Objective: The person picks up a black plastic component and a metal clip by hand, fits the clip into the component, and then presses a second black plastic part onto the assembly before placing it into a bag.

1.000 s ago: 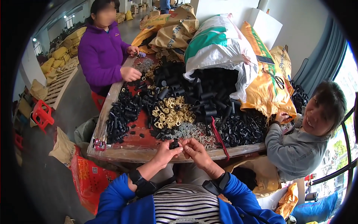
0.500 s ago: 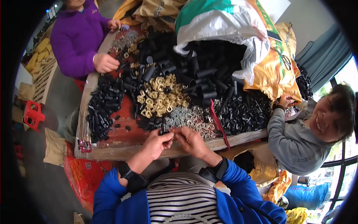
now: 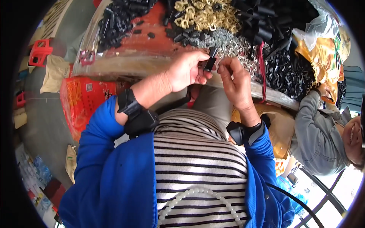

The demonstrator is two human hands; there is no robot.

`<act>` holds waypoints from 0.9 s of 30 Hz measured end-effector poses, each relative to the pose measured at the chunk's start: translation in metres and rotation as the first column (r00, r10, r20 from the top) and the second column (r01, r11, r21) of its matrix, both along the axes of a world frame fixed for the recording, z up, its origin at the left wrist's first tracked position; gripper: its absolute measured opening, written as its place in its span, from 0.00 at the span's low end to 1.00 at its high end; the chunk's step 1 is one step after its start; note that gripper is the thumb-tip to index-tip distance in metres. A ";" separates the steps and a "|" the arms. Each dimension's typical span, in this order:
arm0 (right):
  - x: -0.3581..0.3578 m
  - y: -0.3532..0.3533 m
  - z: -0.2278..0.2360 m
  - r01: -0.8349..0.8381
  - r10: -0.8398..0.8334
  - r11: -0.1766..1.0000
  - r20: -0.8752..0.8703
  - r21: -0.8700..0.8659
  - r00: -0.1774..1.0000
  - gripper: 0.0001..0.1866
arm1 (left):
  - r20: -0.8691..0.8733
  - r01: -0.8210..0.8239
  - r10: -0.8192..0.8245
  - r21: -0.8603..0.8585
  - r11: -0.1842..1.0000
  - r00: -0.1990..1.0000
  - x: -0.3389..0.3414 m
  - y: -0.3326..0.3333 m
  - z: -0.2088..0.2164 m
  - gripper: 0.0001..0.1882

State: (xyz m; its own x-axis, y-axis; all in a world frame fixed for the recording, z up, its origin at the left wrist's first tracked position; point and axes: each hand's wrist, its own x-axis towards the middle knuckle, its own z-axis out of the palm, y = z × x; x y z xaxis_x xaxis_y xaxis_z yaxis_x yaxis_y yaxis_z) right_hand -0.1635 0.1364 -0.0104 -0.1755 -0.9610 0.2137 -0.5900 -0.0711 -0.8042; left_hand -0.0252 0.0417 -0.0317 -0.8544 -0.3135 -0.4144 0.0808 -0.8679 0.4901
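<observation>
My left hand (image 3: 186,70) pinches a small black plastic piece (image 3: 210,64) between thumb and fingers, over the near edge of the red-topped table (image 3: 154,40). Just right of it is my right hand (image 3: 236,80), its thumb and forefinger pressed together close to the piece. Whatever those fingertips hold, if anything, is too small to make out. Beyond my hands lie a heap of silver-coloured metal parts (image 3: 243,51) and a heap of gold-coloured looped parts (image 3: 211,16).
Small black parts (image 3: 118,26) are piled at the table's left, and more (image 3: 291,70) at the right. A red strap (image 3: 262,72) hangs over the edge. A co-worker's grey sleeve (image 3: 310,114) reaches to an orange sack (image 3: 323,57). A red bag (image 3: 78,102) and a red stool (image 3: 40,52) stand left.
The view has tipped down and closer to my body, so the table sits higher in it. The left-hand co-worker has left the view. My fingers have parted slightly around the black piece.
</observation>
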 end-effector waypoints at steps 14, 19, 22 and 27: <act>-0.001 -0.002 -0.007 -0.117 0.053 0.985 -0.428 -0.125 0.902 0.08 | 0.156 0.094 -0.059 -0.230 0.969 0.986 -0.002 0.010 -0.006 0.11; -0.011 -0.012 -0.012 -0.104 0.081 0.994 -0.393 -0.038 0.916 0.09 | 0.145 0.148 -0.114 -0.258 0.955 0.983 -0.010 -0.001 -0.013 0.13; -0.014 -0.017 -0.013 -0.089 0.088 0.996 -0.331 0.011 0.940 0.08 | 0.150 0.172 -0.136 -0.264 0.949 0.979 -0.013 -0.004 -0.014 0.14; -0.017 -0.017 -0.011 -0.120 0.127 0.992 -0.267 0.042 0.955 0.07 | 0.144 0.234 -0.200 -0.280 0.931 0.969 -0.012 -0.003 -0.013 0.15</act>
